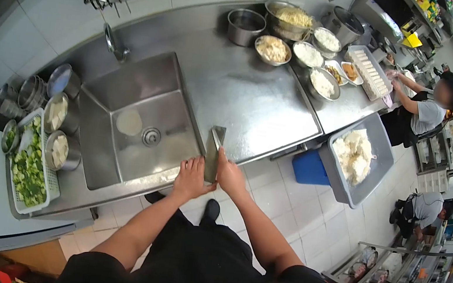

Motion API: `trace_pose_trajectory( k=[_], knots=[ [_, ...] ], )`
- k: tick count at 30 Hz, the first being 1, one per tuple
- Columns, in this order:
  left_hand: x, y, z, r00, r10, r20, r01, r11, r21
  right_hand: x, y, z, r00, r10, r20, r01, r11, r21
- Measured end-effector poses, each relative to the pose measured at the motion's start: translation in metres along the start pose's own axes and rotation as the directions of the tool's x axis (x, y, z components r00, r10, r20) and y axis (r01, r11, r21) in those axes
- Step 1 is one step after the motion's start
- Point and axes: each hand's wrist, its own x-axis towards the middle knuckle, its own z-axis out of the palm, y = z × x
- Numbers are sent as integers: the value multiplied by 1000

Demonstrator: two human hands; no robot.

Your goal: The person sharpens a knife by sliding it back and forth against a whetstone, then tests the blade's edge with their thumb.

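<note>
My left hand (192, 179) lies at the counter's front edge by the sink, fingers stretched forward and thumb beside a narrow grey slab (211, 166). The slab lies lengthwise away from me, between my hands. My right hand (230, 173) is closed at the slab's right side, around what looks like a small knife, its handle hidden. A pale, pointed blade (216, 138) extends forward from it over the slab. To the left is the steel sink (141, 140), with a round pale patch on its bottom near the drain.
A green vegetable basket (31, 170) and metal pots (62, 114) stand left. Bowls of food (309, 55) fill the far right counter near a white tray (368, 72). A grey tub (380, 160) sits lower right. One co-worker (421, 107) works beyond; another person (424, 211) is farther right.
</note>
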Motion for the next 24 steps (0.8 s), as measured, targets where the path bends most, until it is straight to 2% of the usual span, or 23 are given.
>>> trace_pose_trajectory(
  k=[2, 4, 8, 10, 12, 15, 19, 22, 24],
  knots=[
    [3, 1, 1, 999, -26, 45, 29, 997, -66, -3, 5, 3, 999, -22, -28, 23, 999, 26],
    [4, -1, 9, 999, -1, -47, 0, 1000, -21, -3, 3, 3, 1000, 25, -5, -25, 1000, -3],
    [3, -4, 15, 997, 6, -73, -8, 1000, -26, -6, 3, 0, 994, 68, 80, -71, 997, 36],
    [5, -3, 6, 995, -35, 92, 39, 999, -37, -9, 6, 6, 991, 82, 106, -86, 996, 39],
    [7, 0, -4, 988, -52, 144, 69, 992, -110, -16, -2, -3, 985, 89, 147, -92, 996, 14],
    [5, -5, 10, 999, -3, 52, 4, 1000, -20, -19, -16, -18, 957, 135, 258, -129, 991, -40],
    [-2, -3, 11, 999, 39, -24, -38, 998, 47, -25, -22, -19, 938, 171, 301, -163, 985, -51],
    [-1, -9, 11, 999, 51, -20, -50, 998, 25, -23, -27, -20, 943, 169, 288, -140, 983, -118],
    [3, -12, 18, 990, 78, -120, -79, 997, -2, -20, -25, -21, 931, 171, 322, -127, 980, -153]
  ],
)
